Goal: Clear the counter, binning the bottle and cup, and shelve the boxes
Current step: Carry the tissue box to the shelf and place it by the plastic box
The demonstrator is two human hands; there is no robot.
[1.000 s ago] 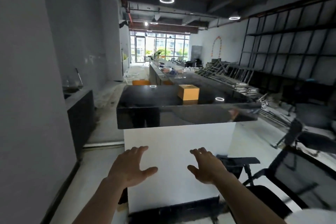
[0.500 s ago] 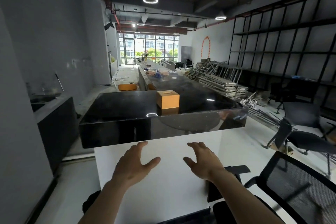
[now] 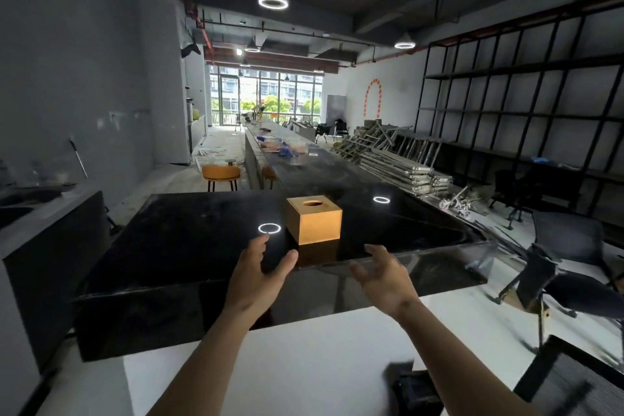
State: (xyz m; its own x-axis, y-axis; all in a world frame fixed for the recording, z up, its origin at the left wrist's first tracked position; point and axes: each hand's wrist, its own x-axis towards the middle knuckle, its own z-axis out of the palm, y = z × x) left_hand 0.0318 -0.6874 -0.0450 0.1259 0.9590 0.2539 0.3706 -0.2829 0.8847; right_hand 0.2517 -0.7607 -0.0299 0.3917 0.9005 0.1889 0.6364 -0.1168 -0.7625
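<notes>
A wooden cube box (image 3: 314, 219) with a round hole in its top sits on the glossy black counter (image 3: 189, 246), near its front edge. My left hand (image 3: 258, 275) is raised over the counter's front, fingers spread, just below and left of the box. My right hand (image 3: 383, 277) hovers at the counter's front lip, fingers spread, below and right of the box. Neither hand touches the box. No bottle or cup shows on this counter.
Tall black metal shelving (image 3: 526, 105) lines the right wall. Black office chairs (image 3: 567, 267) stand at the right. A dark side counter (image 3: 44, 230) runs along the left wall. Stacked metal frames (image 3: 398, 165) and orange stools (image 3: 221, 174) lie beyond.
I have come closer to the counter and the box looms larger. Both hands rose from in front of the white base to the counter's front edge, nearing the box.
</notes>
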